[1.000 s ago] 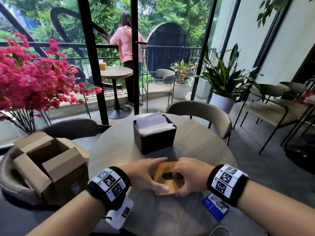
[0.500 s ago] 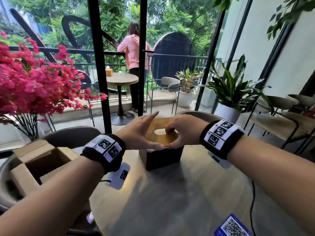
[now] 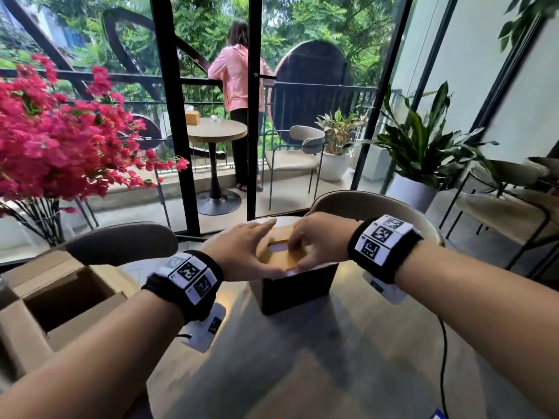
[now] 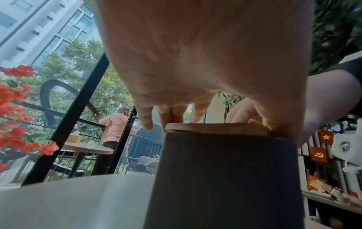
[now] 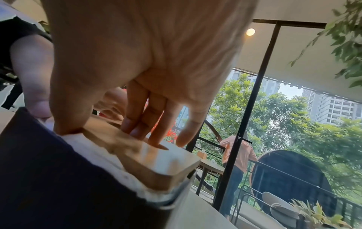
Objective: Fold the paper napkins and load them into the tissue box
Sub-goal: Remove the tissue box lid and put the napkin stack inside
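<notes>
A black tissue box (image 3: 298, 290) stands on the round table (image 3: 302, 358), with a wooden slotted lid (image 3: 278, 258) lying on top of it. My left hand (image 3: 251, 252) holds the lid's left side, fingers (image 4: 172, 114) stretched over the top and thumb at the near edge. My right hand (image 3: 314, 246) holds the right side, its fingers (image 5: 141, 127) bent onto the top by the slot and its thumb at the near corner. White napkins (image 5: 109, 155) show as a strip between the lid (image 5: 152, 159) and the box rim (image 5: 49, 162); the rest is hidden.
An open cardboard box (image 3: 60, 297) sits at my left by a grey chair (image 3: 121, 243). Pink flowers (image 3: 54, 140) fill the far left. Another chair (image 3: 372, 207) stands behind the table. A black cable (image 3: 443, 358) runs down the table's right. A person (image 3: 239, 80) stands outside on the balcony.
Both hands lifted the wooden lid from the near part of the table, carried it away from me and brought it down onto the napkin-filled box.
</notes>
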A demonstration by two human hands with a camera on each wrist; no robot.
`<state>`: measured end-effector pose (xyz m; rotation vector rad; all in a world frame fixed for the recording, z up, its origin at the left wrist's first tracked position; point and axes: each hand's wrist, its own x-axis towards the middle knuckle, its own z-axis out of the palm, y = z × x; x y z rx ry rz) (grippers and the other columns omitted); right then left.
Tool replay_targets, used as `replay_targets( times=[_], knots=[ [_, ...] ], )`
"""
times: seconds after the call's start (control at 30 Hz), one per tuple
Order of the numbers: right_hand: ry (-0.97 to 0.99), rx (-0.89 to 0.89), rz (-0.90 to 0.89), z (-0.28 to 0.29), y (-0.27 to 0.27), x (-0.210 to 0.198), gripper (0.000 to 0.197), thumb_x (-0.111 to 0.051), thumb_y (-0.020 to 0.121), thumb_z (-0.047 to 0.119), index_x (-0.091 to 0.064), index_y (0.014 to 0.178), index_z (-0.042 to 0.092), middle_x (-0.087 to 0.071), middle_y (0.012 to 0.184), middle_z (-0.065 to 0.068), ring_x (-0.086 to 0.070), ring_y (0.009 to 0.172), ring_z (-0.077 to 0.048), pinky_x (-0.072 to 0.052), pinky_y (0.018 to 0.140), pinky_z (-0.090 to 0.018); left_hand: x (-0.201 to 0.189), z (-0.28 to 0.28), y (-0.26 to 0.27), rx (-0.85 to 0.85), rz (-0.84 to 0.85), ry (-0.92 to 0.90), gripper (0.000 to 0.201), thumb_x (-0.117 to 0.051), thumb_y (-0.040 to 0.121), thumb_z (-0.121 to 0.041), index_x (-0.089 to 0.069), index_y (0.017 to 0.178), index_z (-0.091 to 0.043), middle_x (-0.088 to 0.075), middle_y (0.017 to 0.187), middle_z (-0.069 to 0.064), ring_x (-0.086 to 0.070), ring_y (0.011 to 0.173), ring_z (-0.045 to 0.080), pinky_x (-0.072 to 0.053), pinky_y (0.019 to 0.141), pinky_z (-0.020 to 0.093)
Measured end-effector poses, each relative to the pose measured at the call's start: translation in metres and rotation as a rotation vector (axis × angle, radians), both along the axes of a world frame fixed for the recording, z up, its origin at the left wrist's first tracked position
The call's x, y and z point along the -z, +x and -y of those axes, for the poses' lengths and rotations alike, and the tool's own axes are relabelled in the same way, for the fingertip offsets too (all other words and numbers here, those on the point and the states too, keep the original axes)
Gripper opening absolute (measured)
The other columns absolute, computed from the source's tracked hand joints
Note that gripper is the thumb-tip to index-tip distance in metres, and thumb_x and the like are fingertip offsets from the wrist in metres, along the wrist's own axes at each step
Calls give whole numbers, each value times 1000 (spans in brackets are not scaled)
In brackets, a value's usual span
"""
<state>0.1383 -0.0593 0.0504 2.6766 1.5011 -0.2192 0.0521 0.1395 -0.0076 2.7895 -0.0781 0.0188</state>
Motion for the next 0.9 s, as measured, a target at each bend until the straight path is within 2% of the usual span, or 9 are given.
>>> replay_targets(
  times=[0.13, 0.23, 0.33, 0.4, 0.5, 0.57, 0.63, 0.7, 0.9],
  knots=[
    [60, 11, -67, 7, 5, 4, 46, -81, 77, 52, -75, 117, 29, -64, 96, 14, -59, 90, -8, -48, 81, -26, 3, 2, -2, -20, -16, -21, 128, -54, 55, -91, -22, 163, -29, -35, 163, -4, -28, 150, 18, -27, 122, 38],
    [86, 42, -109, 13, 5, 7, 49, -81, 77, 55, -74, 119, 31, -59, 93, 20, -56, 90, -2, -45, 81, -22, 2, 3, -5, -12, -10, -23, 122, -61, 61, -87, -24, 162, -29, -35, 163, -5, -28, 149, 17, -27, 122, 38],
    [154, 61, -96, 23, 5, 12, 61, -83, 72, 61, -72, 124, 30, -60, 107, 15, -56, 102, -6, -49, 92, -29, 2, 5, -8, -14, -13, -30, 124, -58, 60, -90, -24, 162, -30, -35, 162, -7, -29, 149, 16, -29, 122, 39],
    [209, 91, -94, 30, 5, 17, 74, -80, 72, 65, -64, 135, 30, -56, 126, 11, -53, 118, -9, -44, 104, -30, 4, 7, -9, -16, -5, -36, 121, -60, 62, -89, -26, 162, -31, -37, 161, -8, -32, 147, 15, -30, 121, 38],
    [178, 163, -121, 37, 6, 27, 90, -64, 82, 74, -38, 156, 30, -37, 159, 7, -38, 144, -14, -30, 119, -33, 4, 11, -10, -13, 13, -31, 110, -67, 72, -81, -29, 161, -30, -37, 161, -10, -33, 147, 15, -29, 120, 34],
    [118, 205, -133, 37, 5, 34, 92, -53, 88, 76, -24, 162, 30, -20, 169, 5, -22, 154, -17, -19, 125, -34, 3, 14, -11, -8, 14, -18, 106, -67, 75, -79, -30, 161, -30, -35, 162, -10, -31, 148, 15, -26, 121, 32],
    [85, 251, -179, 37, 2, 39, 88, -47, 94, 71, -15, 164, 28, -7, 172, 2, -7, 158, -16, -7, 127, -34, 4, 16, -10, 1, -10, -14, 105, -65, 76, -80, -30, 161, -30, -32, 164, -8, -28, 150, 16, -25, 122, 34],
    [73, 259, -184, 36, 0, 41, 86, -44, 97, 67, -11, 164, 25, -1, 173, -1, 1, 159, -16, -2, 128, -36, 5, 14, -10, -5, -55, -45, 106, -64, 74, -82, -29, 161, -31, -26, 167, -7, -23, 153, 16, -22, 125, 36],
    [59, 256, -188, 31, 0, 46, 83, -39, 101, 63, -6, 165, 21, 6, 172, -6, 8, 158, -20, 0, 129, -41, 8, 12, -8, -8, -77, -66, 127, -48, 55, -98, -31, 161, -30, -26, 167, -7, -24, 153, 16, -23, 125, 39]
  ],
)
